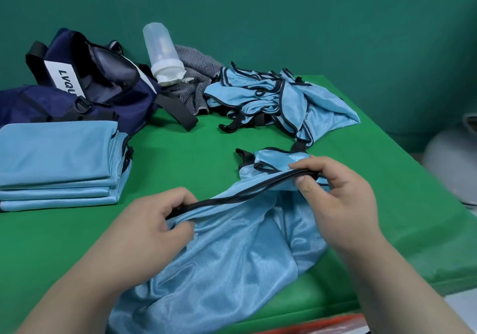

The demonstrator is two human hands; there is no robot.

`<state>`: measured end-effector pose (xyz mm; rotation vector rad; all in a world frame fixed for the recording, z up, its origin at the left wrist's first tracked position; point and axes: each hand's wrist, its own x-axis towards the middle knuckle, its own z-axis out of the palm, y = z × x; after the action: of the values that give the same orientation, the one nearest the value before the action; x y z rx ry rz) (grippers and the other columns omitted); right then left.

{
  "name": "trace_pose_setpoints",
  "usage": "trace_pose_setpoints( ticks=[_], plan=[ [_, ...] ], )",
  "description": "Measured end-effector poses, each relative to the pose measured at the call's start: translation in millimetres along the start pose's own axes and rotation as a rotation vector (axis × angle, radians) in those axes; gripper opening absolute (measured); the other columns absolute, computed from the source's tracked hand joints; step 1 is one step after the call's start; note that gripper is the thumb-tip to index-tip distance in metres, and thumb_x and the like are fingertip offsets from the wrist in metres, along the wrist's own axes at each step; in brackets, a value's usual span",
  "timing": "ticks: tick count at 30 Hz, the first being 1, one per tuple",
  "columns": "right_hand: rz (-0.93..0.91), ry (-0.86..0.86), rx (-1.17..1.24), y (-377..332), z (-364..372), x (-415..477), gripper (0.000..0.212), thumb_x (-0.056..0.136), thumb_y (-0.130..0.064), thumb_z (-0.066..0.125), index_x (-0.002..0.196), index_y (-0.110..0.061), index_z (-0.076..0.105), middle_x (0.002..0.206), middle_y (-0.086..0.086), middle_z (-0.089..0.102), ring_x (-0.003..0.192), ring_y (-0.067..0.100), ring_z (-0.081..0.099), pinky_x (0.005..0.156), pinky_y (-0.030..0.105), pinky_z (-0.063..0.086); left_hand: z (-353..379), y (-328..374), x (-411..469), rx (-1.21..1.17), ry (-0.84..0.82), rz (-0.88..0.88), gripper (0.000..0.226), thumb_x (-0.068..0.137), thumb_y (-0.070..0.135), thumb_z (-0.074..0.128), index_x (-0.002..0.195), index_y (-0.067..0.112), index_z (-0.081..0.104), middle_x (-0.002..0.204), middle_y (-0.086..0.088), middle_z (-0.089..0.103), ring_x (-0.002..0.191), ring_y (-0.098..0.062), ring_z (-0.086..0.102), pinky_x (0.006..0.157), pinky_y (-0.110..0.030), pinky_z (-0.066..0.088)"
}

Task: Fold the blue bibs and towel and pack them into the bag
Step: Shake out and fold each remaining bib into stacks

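A light blue bib (232,251) with black trim lies crumpled across the near middle of the green table (180,153). My left hand (152,227) pinches its black edge at one end. My right hand (333,186) pinches the same black edge further right, so the trim stretches between both hands. A stack of folded blue bibs (56,163) sits at the left. A heap of unfolded blue bibs (278,101) lies at the back. A grey striped towel (196,75) is bunched behind it. The navy bag (90,85) stands open at the back left.
A translucent plastic bottle (162,52) with a white cap leans on the towel beside the bag. The bag's black straps (178,113) trail onto the table. The table's right edge runs diagonally past my right hand; a pale object (454,158) sits beyond it.
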<state>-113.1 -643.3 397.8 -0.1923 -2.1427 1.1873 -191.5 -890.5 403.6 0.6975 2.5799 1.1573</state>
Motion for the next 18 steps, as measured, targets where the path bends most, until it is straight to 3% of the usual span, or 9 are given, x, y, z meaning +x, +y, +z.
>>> trace_pose_setpoints(
  ticks=[8,11,14,18],
  plan=[
    [0.056,0.095,0.105,-18,-9,5,0.026,0.085,-0.009,0.073,0.081,-0.035,0.070,0.079,-0.015,0.069,0.073,0.002,0.060,0.070,0.015,0.046,-7,10,-5,0.006,0.043,0.071,0.019,0.092,0.023,0.063,0.089,0.039,0.055,0.074,0.007,0.067,0.061,-0.008,0.061,0.058,-0.018,0.041],
    [0.036,0.137,0.176,-52,-21,12,0.015,0.075,-0.021,0.071,0.079,-0.036,0.070,0.071,-0.011,0.066,0.067,0.002,0.056,0.065,0.018,0.046,-17,23,-17,-0.020,0.025,0.116,0.013,0.094,0.029,0.062,0.093,0.039,0.053,0.076,0.006,0.064,0.066,-0.012,0.057,0.069,-0.030,0.046],
    [-0.035,0.081,0.164,-95,-39,21,0.013,0.072,-0.025,0.068,0.076,-0.037,0.069,0.069,-0.003,0.064,0.063,0.005,0.052,0.062,0.020,0.043,-35,42,-36,-0.052,0.016,0.158,0.005,0.094,0.036,0.058,0.098,0.036,0.055,0.079,0.000,0.061,0.074,-0.020,0.056,0.076,-0.046,0.048],
    [-0.129,-0.036,0.053,-160,-68,35,0.018,0.079,-0.015,0.077,0.071,-0.029,0.069,0.066,-0.015,0.064,0.060,0.000,0.052,0.058,0.013,0.040,-66,74,-67,-0.073,0.011,0.202,0.022,0.082,0.039,0.056,0.103,0.035,0.059,0.085,0.003,0.064,0.081,-0.019,0.058,0.082,-0.045,0.049]
  ],
)
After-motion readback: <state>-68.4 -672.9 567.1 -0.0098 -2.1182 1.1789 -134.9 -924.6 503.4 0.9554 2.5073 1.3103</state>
